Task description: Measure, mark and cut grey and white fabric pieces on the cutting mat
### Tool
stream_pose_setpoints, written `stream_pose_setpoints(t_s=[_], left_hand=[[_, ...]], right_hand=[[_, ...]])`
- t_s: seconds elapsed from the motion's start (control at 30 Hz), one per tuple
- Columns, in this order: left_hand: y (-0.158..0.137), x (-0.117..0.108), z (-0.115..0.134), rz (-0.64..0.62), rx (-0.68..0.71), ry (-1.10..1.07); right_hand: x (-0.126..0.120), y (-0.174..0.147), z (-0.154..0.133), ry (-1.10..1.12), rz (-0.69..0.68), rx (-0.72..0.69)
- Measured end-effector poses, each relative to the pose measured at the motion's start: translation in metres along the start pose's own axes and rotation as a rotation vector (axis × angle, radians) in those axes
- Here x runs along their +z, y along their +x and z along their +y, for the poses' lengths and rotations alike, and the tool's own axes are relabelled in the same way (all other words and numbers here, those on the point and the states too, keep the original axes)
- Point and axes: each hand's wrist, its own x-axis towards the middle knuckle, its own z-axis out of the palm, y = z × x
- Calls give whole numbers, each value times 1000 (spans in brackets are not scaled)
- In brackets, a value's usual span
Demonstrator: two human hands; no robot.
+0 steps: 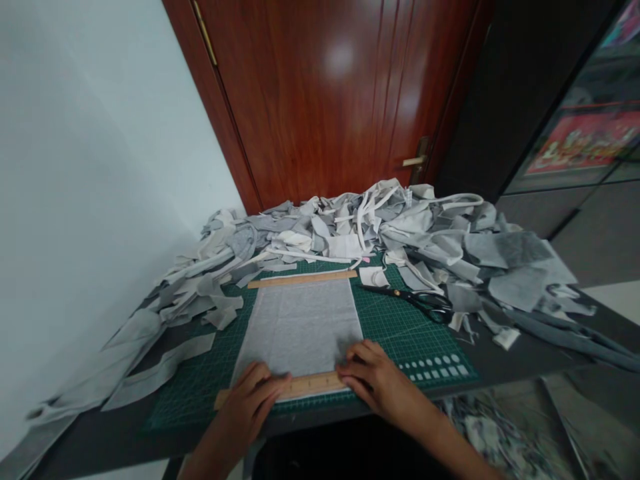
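Observation:
A rectangle of light grey cloth (303, 327) lies flat on a green cutting mat (395, 337). Along its near edge runs a wooden ruler (314, 382). My left hand (253, 393) grips the ruler toward its left end, fingers closed. At the ruler's right end, my right hand (373, 377) pinches it and the cloth edge with curled fingers. A second wooden ruler (303, 279) lies across the cloth's far edge, untouched. Black scissors (417, 300) rest to the right of the cloth, blades pointing left.
Heaped grey and white fabric scraps (320, 230) line the back and both sides of the dark table (120, 437). A small white cloth piece (373, 276) lies near the scissors' tip. Behind stands a brown wooden door (325, 100). More scraps (493, 433) lie below, at right.

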Motion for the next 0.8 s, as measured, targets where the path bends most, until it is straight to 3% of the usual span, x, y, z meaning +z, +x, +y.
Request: stream_pose_setpoints(t_s=[0.2,0.3,0.37,0.43,0.5,0.57,0.63,0.8], left_hand=[[-38,-8,-14,-39,-49,5],[-48,-15,-20,-53,-78,26],[-45,-22,-20,-96,-76,32],[-34,-30,-16,-152,-62,37],[-15,-35,-11,-189,-32,48],[10,-34,-5,-238,28,46],[40,-28,3,-251,97,36],[118,1,27,-299,231,25]], right_hand=[[17,-13,-35,-9,-24,24],[5,-15,-30,-14,3,-36],[-16,-17,-3,-63,137,-13],[-44,-20,42,-165,309,65],[-73,-25,93,-282,383,147],[-97,-32,138,-404,342,232],[-115,-39,167,-433,206,249],[-132,-46,188,-465,10,168]])
